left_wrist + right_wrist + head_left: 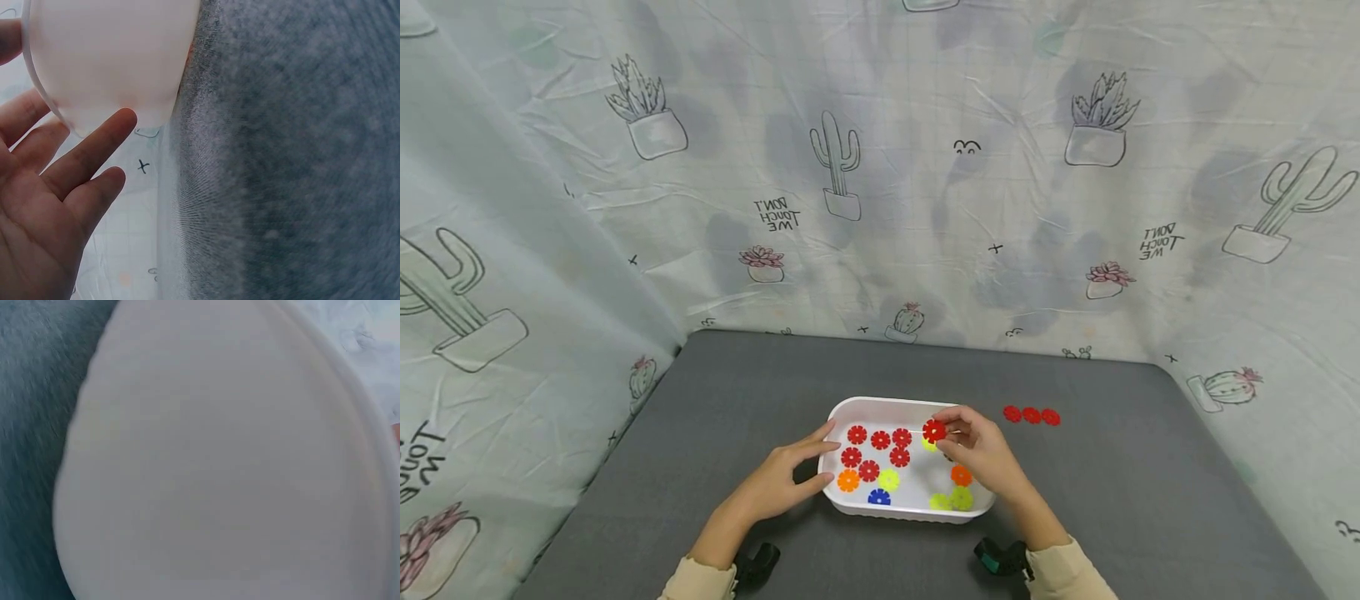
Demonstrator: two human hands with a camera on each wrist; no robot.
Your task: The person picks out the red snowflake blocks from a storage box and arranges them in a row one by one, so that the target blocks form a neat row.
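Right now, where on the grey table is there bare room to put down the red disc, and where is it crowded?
Free: the grey table left of the white tray, the strip behind the tray up to the curtain, and the far right past the three red discs. Crowded: inside the tray, with many discs and the right hand pinching the red disc; the left hand touches its left wall.

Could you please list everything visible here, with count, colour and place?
Tray: one, white, centre of the table.
Red discs in tray: five, left half.
Held red disc: one, pinched above the tray.
Red discs on table: three, in a row right of the tray.
Orange discs: two, in tray.
Yellow-green discs: about four, in tray.
Blue disc: one, near edge of tray.
Table: one, grey.
Backdrop: pale cloth with cactus print.
Left hand: fingers straight, against the tray's left side.
Right hand: its grip pinches the held disc.
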